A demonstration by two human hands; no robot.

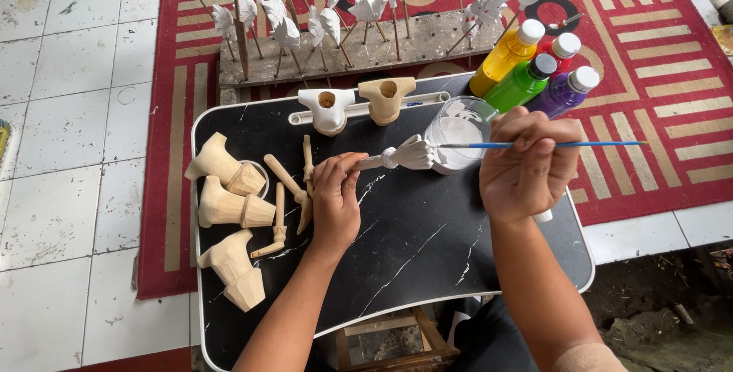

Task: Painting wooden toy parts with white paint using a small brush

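Right hand [527,162] tilts paintbrush [534,144]; left hand [334,193] grips carving [408,154].

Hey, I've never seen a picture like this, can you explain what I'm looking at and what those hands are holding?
This is one view from a camera worn on a person's head, looking down at their bare hands over a black marble-patterned tray table. The left hand holds a small white-painted wooden carving on a stick. The right hand holds a thin blue-handled paintbrush against it. Nearby stand a clear cup of white paint, coloured paint bottles, unpainted wooden pieces, and a rack of painted figures on sticks.
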